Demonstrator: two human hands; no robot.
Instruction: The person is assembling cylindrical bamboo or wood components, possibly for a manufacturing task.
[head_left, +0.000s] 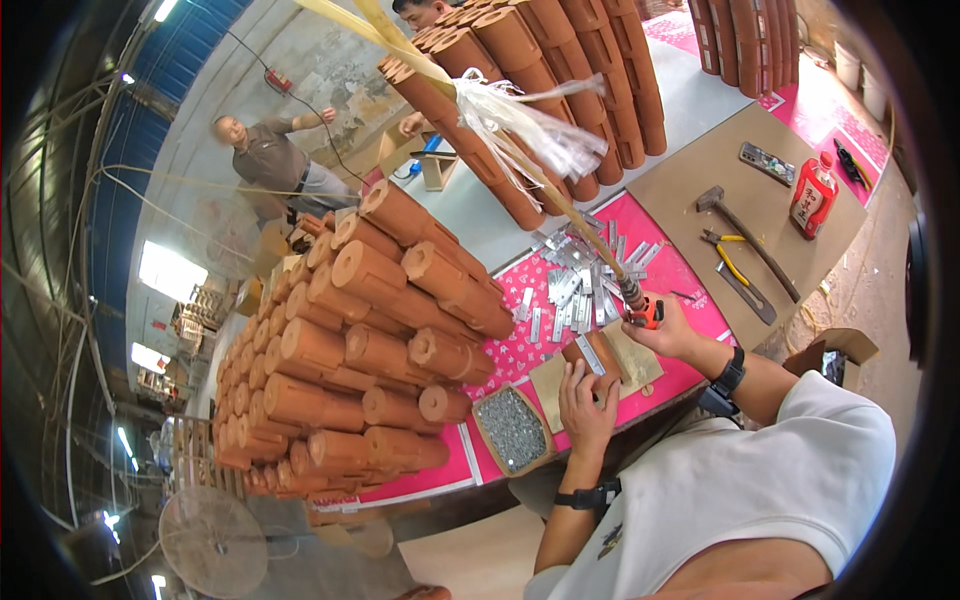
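Note:
My left hand (588,408) rests with its fingers on a short brown cylindrical piece (606,378), steadying it on a pale board (640,362). A flat silver metal strip (590,354) lies along the top of that piece. My right hand (672,330) is wrapped around an electric screwdriver (634,298) that joins a long slanting rod. The screwdriver is just above the far side of the brown piece; whether its tip touches anything is hidden. Many loose metal strips (578,288) lie scattered behind the board. An open box of small grey screws (513,432) stands left of it.
Stacked brown cylinders (330,350) rise at the left, with taller upright ones (540,90) behind. To the right lie a hammer (745,235), pliers (732,262), a phone (768,162) and a red bottle (814,195). White plastic strands (530,120) hang on the rod. Two other people are farther back.

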